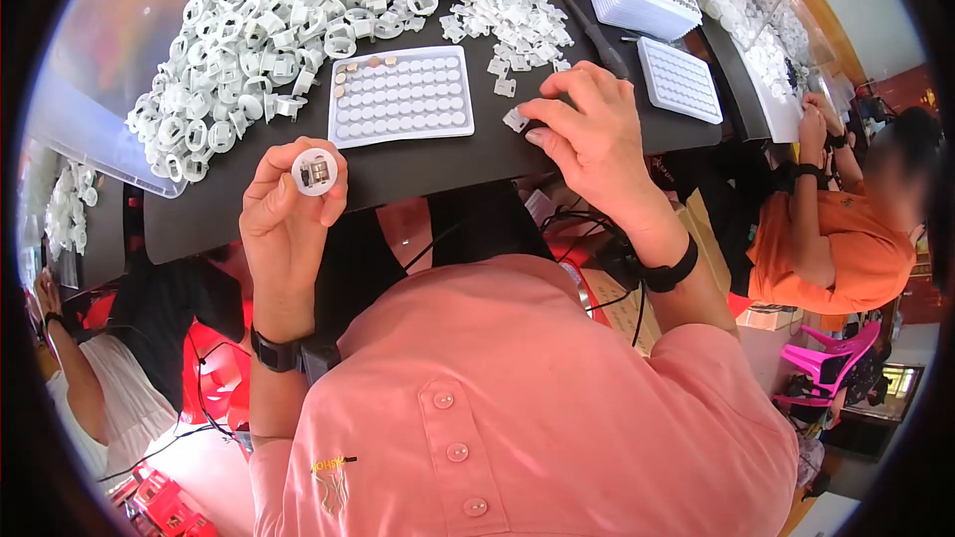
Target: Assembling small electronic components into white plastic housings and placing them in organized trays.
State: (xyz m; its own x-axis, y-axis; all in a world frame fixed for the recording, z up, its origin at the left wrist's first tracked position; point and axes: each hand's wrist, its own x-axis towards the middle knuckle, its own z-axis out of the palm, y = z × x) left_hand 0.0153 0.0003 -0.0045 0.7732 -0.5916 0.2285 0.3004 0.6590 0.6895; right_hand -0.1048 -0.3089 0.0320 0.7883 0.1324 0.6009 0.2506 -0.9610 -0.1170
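Dark tabletop (224, 224), partly hidden by heaped white parts (234, 50) beyond the fingers of the left hand (284, 204). Its thumb and fingers pinch a round white housing (315, 172), back hidden; metal inside hard to make out. Right hand (599, 139): thumb and forefinger converge on a small white piece (514, 120) at their tips; whether gripped, I cannot tell.
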